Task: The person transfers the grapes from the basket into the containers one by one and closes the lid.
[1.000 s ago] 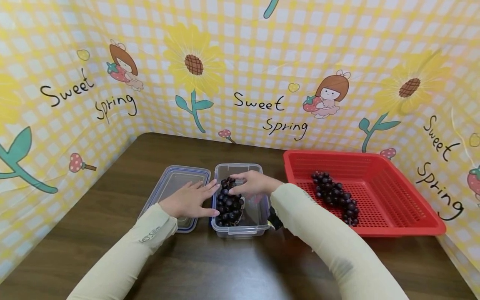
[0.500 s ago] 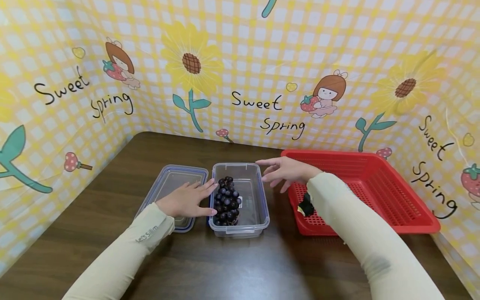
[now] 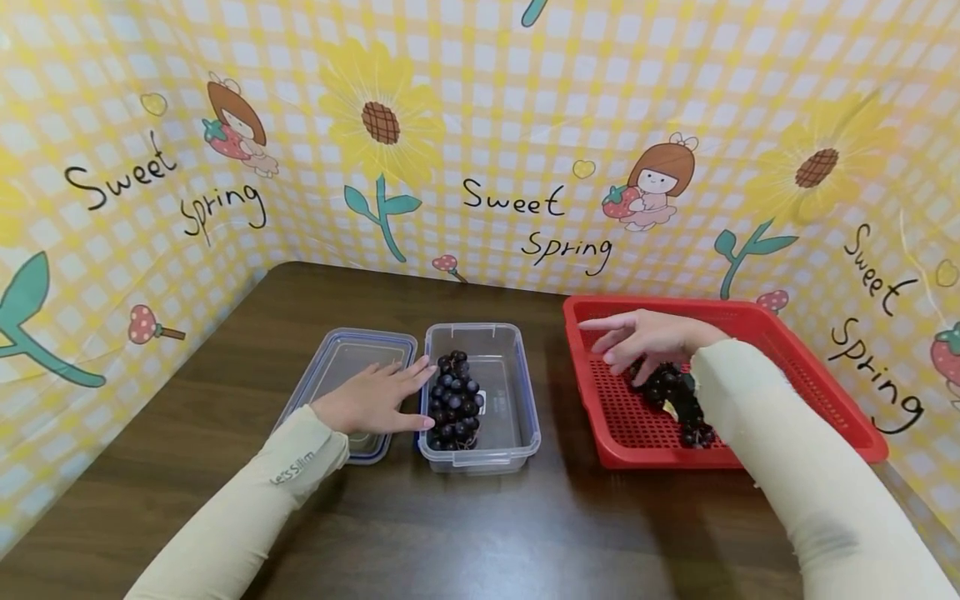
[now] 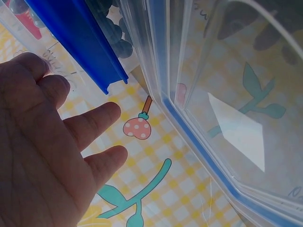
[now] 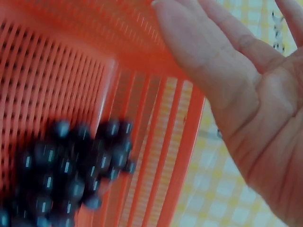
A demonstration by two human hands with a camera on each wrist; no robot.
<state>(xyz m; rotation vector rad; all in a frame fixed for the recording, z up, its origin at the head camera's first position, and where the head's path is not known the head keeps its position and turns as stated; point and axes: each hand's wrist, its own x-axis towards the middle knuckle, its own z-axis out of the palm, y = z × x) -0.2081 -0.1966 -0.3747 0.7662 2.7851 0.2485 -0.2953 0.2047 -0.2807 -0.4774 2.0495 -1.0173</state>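
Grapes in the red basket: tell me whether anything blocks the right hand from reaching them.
Nothing visible does. The right hand hovers above the open-topped red basket, and the right wrist view shows the grapes uncovered inside it.

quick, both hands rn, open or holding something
Left hand: open, fingers spread, holding nothing, beside the clear container.
Right hand: open, holding nothing, over the red basket.
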